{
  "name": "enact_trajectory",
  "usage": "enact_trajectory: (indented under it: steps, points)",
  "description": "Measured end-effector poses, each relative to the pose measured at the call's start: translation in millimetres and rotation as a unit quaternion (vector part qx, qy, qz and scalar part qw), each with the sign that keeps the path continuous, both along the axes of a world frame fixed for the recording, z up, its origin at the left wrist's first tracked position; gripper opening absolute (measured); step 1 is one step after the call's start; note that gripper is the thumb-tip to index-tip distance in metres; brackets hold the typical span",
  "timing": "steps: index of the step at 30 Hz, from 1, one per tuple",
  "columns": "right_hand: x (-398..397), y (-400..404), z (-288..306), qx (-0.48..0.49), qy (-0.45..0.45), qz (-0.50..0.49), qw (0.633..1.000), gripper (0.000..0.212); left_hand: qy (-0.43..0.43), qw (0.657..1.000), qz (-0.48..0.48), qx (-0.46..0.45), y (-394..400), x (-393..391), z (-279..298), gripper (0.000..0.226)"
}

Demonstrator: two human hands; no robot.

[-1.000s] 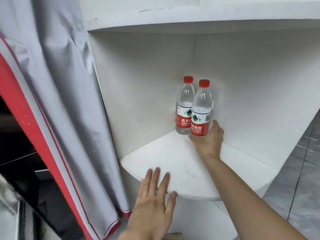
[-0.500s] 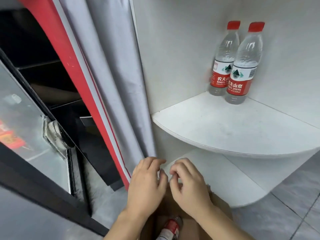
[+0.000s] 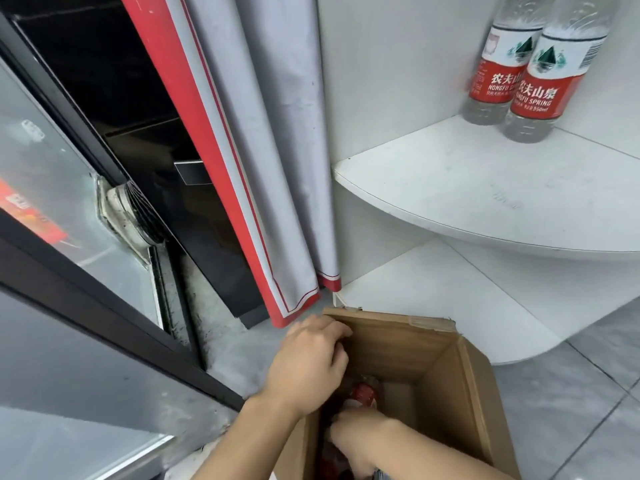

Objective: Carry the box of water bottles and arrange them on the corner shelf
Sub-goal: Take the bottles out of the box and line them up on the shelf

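An open cardboard box stands on the floor below me. My left hand grips its left rim near the far corner. My right hand is down inside the box, fingers curled among the bottles; a red-capped bottle shows just above it, and what the fingers hold is hidden. Two water bottles with red and white labels, one behind and one in front, stand upright in the back corner of the white corner shelf.
A lower white shelf board sits just beyond the box. A grey curtain with red trim hangs left of the shelf. A dark-framed glass door is at the left. Grey floor tiles lie to the right.
My view dropped from the shelf to the box. My right hand left the shelved bottle and went into the box. My left hand came off the shelf edge and took the box rim.
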State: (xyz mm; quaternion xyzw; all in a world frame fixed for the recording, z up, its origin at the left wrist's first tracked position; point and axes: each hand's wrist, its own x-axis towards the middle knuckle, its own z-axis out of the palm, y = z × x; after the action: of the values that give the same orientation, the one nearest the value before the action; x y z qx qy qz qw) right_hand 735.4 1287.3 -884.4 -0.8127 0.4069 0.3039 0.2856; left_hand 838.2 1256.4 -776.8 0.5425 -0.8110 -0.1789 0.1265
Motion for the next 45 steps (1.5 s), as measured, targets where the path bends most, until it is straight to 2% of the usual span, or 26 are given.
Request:
enact_trajectory:
  steps: [7,10,13,16,18,21,25,27,30,31,33,35,37,39,41,45]
  points:
    - [6.9,14.4,3.0,-0.075,0.051,0.137,0.986,0.027,-0.018,1.0,-0.008,0.006,-2.4,-1.0,-3.5,0.036]
    - [1.4,11.8,6.7,-0.098,0.023,0.133,0.986,0.026,0.003,1.0,-0.007,0.011,-3.5,0.0,-3.2,0.035]
    - [-11.0,4.7,9.1,-0.15,-0.027,0.074,0.986,0.039,0.03,0.999,-0.001,0.017,-5.5,1.0,-3.9,0.033]
    - [-26.2,-7.7,21.7,-0.171,-0.071,-0.066,0.98,0.042,0.046,0.999,-0.002,0.024,-3.8,-1.7,-3.4,0.035]
    - [-36.6,-15.9,32.7,-0.158,-0.117,-0.171,0.965,0.042,0.054,0.998,-0.003,0.037,-1.7,-4.0,-0.8,0.042]
    - [-47.2,-21.6,57.2,-0.159,-0.194,-0.269,0.93,0.04,0.073,0.995,0.003,0.075,1.2,-2.0,1.2,0.051]
    - [-55.3,-22.6,105.8,-0.212,-0.274,-0.308,0.886,0.037,0.122,0.983,-0.026,0.132,7.3,7.0,6.9,0.078]
    - [-62.0,-21.5,136.2,-0.258,-0.286,-0.316,0.867,0.038,0.111,0.98,-0.06,0.155,9.3,8.5,10.7,0.097]
    - [-71.6,-17.9,177.4,-0.324,-0.323,-0.349,0.818,0.048,0.148,0.978,-0.045,0.136,10.0,4.4,8.8,0.122]
    - [-73.2,-16.3,188.0,-0.34,-0.348,-0.355,0.798,0.051,0.181,0.974,-0.033,0.132,10.7,1.2,10.7,0.12]
    - [-73.9,-14.5,209.2,-0.37,-0.385,-0.359,0.766,0.053,0.247,0.964,-0.003,0.098,10.0,-6.0,21.1,0.104]
    - [-72.5,-13.0,232.5,-0.384,-0.424,-0.359,0.738,0.052,0.28,0.959,0.019,0.044,9.2,-12.8,42.1,0.093]
    - [-76.5,-14.1,254.9,-0.356,-0.489,-0.374,0.703,0.046,0.3,0.953,0.035,0.013,6.8,-18.2,68.0,0.091]
    - [-87.7,-18.0,274.1,-0.304,-0.546,-0.377,0.683,0.052,0.306,0.951,0.04,-0.013,4.4,-24.8,96.6,0.085]
    - [-104.4,-20.7,285.0,-0.26,-0.582,-0.365,0.678,0.064,0.317,0.947,0.027,-0.035,2.7,-32.3,126.3,0.079]
    - [-123.2,-16.1,285.4,-0.187,-0.578,-0.338,0.719,0.104,0.379,0.925,-0.001,-0.012,-6.4,-50.1,175.6,0.055]
